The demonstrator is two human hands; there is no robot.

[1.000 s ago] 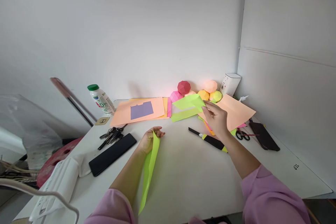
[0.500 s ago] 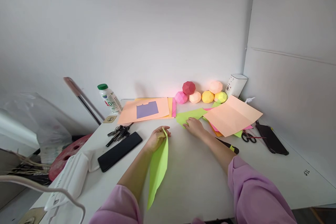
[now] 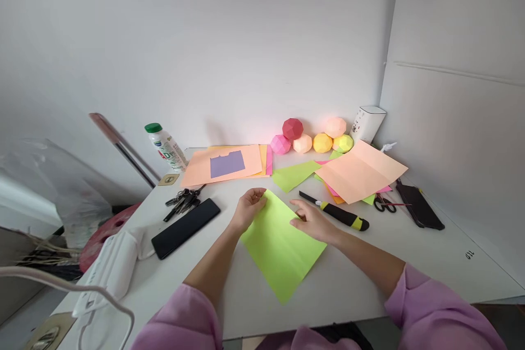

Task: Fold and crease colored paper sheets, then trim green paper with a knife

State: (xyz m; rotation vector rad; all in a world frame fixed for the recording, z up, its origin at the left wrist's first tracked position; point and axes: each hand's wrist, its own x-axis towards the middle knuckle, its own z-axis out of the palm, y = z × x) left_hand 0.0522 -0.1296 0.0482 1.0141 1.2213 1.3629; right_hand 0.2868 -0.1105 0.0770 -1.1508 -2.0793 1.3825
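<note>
A square sheet of lime green paper (image 3: 283,254) lies turned with one corner toward me. My left hand (image 3: 249,209) is closed on its far corner, fingertips pinching the edge. At the upper right edge of the sheet is my right hand (image 3: 311,221), thumb and forefinger apart, the thumb over the paper; nothing is gripped in it. Just beyond that hand lies a black and yellow utility knife (image 3: 338,213) with its blade out. Farther back rests another green paper piece (image 3: 293,175), apart from both hands.
Faceted paper balls (image 3: 292,129) line the wall. Peach paper (image 3: 363,172) tops a pile at right, near scissors (image 3: 384,204) and a black case (image 3: 418,205). At left are a phone (image 3: 186,228), keys (image 3: 183,200), a bottle (image 3: 168,147), stacked sheets (image 3: 197,169) and a power strip (image 3: 107,268).
The green sheet held upright in my left hand now lies flatter across the table. My right hand has left the back green piece and come nearer, to the sheet's edge, uncovering the knife.
</note>
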